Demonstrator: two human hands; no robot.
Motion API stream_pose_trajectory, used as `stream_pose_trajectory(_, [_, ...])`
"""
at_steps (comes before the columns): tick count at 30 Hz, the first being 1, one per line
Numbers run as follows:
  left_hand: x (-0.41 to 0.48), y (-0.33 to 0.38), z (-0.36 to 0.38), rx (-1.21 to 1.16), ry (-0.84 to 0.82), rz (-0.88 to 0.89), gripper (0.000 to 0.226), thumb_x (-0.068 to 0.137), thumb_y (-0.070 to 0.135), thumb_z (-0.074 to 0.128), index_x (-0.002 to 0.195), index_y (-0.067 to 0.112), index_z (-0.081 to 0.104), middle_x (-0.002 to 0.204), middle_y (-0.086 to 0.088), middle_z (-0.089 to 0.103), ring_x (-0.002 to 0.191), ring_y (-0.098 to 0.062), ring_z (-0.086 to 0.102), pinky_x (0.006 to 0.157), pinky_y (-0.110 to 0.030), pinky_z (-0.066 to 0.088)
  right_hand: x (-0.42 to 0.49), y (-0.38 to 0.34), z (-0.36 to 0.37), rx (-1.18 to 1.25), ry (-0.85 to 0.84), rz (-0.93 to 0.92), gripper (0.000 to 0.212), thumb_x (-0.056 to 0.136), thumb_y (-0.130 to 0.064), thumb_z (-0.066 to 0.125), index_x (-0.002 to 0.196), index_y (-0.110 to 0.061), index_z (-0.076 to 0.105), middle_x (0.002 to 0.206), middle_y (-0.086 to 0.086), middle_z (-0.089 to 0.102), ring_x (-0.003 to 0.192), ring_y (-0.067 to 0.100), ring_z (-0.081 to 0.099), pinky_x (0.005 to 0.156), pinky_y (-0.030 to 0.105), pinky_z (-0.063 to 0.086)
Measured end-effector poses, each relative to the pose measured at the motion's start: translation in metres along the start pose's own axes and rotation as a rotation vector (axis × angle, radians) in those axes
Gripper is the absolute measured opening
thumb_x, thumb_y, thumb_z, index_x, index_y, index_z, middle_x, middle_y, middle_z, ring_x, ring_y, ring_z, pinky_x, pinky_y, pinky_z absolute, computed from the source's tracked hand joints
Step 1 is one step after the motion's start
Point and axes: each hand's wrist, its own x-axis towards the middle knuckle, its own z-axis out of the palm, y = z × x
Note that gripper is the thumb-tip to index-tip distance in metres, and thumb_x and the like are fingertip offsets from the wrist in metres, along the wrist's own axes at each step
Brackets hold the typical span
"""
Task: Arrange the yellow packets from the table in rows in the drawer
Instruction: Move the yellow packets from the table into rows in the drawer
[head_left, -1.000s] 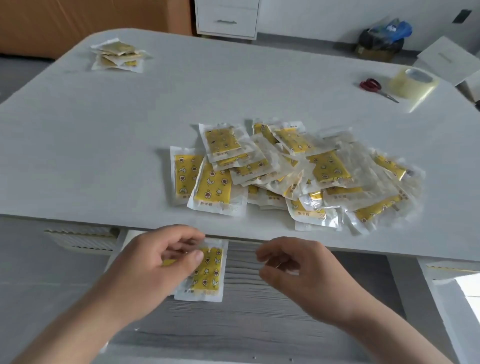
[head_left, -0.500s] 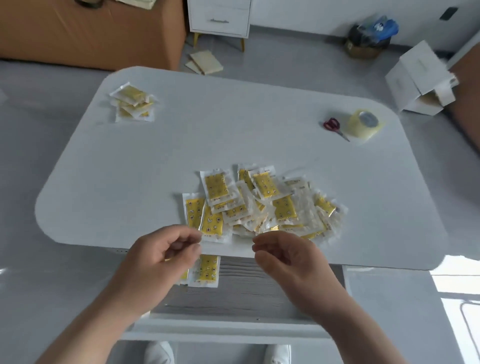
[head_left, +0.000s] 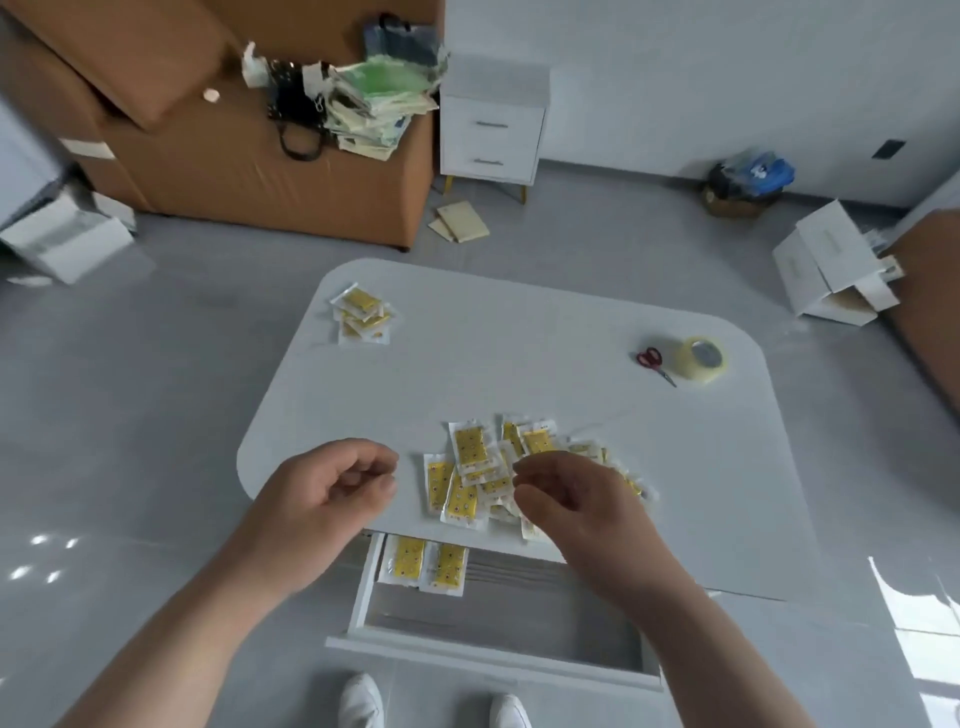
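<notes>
The left hand is hovering curled and empty; the right hand is curling over the packet pile, perhaps pinching one.

The worktop is matt white and smooth, the yellow packets are in glossy clear plastic, the drawer has a grey wood-grain bottom, the tape roll is shiny and translucent, and the floor is glossy.
</notes>
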Motion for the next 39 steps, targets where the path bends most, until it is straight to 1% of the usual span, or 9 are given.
stream_pose_trajectory(5, [-0.030,0.047,-0.015,-0.031,0.112,0.024,0.021,0.077,0.026,0.069,0.092,0.041,0.069,0.095,0.017,0.073,0.085,0.003,0.066,0.072,-0.005,0.048,-0.016,-0.043,-0.022,-0.047,-0.044,-0.057,0.015,0.088,-0.022,0.066,0.095,-0.035,0.068,0.089,-0.011,0.073,0.084,0.004,0.066,0.082,0.026,0.055])
stream_pose_trajectory(8, [-0.048,0.063,-0.024,-0.047,0.178,0.031,0.017,0.074,0.026,0.069,0.090,0.029,0.074,0.094,0.016,0.073,0.088,0.003,0.066,0.071,-0.003,0.047,-0.024,-0.061,-0.025,-0.085,-0.105,-0.093,0.017,0.088,-0.025,0.064,0.103,-0.031,0.070,0.092,-0.012,0.073,0.088,0.004,0.067,0.086,0.030,0.056])
stream_pose_trajectory(11, [-0.060,0.069,-0.040,-0.044,0.245,0.050,0.012,0.087,0.007,0.069,0.093,0.018,0.072,0.096,0.016,0.072,0.087,0.007,0.065,0.069,-0.001,0.045,-0.028,-0.078,-0.018,-0.090,-0.140,-0.110,0.019,0.089,-0.023,0.064,0.106,-0.027,0.071,0.093,-0.009,0.073,0.087,0.009,0.068,0.086,0.033,0.056])
stream_pose_trajectory(15, [-0.073,0.065,-0.075,-0.050,0.303,0.067,0.016,0.087,0.005,0.064,0.093,0.019,0.071,0.098,0.016,0.072,0.084,0.013,0.064,0.070,0.001,0.044,-0.028,-0.098,0.009,-0.084,-0.161,-0.138,0.017,0.089,-0.024,0.064,0.104,-0.030,0.069,0.093,-0.009,0.073,0.088,0.008,0.068,0.087,0.032,0.056])
stream_pose_trajectory(25, [-0.090,0.023,-0.223,0.025,0.243,0.114,0.014,0.087,0.009,0.066,0.095,0.019,0.071,0.095,0.021,0.071,0.085,0.010,0.064,0.069,0.001,0.044,-0.036,-0.157,0.141,-0.061,-0.050,-0.116,0.013,0.089,-0.028,0.064,0.099,-0.034,0.070,0.092,-0.010,0.073,0.082,0.006,0.067,0.072,0.025,0.054])
stream_pose_trajectory(31, [-0.087,0.006,-0.298,0.047,0.206,0.133,0.012,0.086,0.010,0.071,0.089,0.021,0.073,0.093,0.017,0.071,0.084,0.006,0.064,0.070,0.000,0.044,-0.024,-0.195,0.201,-0.020,0.000,-0.137,0.013,0.089,-0.026,0.065,0.100,-0.031,0.070,0.089,-0.010,0.072,0.082,0.002,0.065,0.081,0.025,0.054])
stream_pose_trajectory(33, [-0.078,0.003,-0.317,0.013,0.197,0.144,0.009,0.078,0.023,0.073,0.086,0.023,0.075,0.091,0.016,0.072,0.082,0.005,0.065,0.070,-0.001,0.045,-0.015,-0.206,0.214,-0.038,0.010,-0.144,0.013,0.089,-0.027,0.065,0.101,-0.032,0.070,0.091,-0.009,0.073,0.084,0.003,0.066,0.080,0.024,0.054])
stream_pose_trajectory(36, [-0.056,-0.003,-0.340,0.002,0.184,0.149,0.023,0.068,0.030,0.063,0.088,0.023,0.073,0.088,0.017,0.072,0.086,-0.003,0.066,0.070,-0.002,0.045,0.005,-0.220,0.231,-0.042,0.036,-0.142,0.015,0.089,-0.027,0.065,0.103,-0.030,0.071,0.092,-0.009,0.072,0.081,0.003,0.065,0.077,0.022,0.053])
stream_pose_trajectory(39, [-0.023,-0.013,-0.361,0.013,0.163,0.127,0.023,0.068,0.032,0.063,0.088,0.024,0.073,0.090,0.015,0.072,0.086,-0.005,0.066,0.071,-0.004,0.046,0.036,-0.231,0.249,-0.038,0.040,-0.120,0.015,0.089,-0.027,0.065,0.103,-0.029,0.071,0.091,-0.009,0.072,0.083,0.005,0.066,0.079,0.025,0.054])
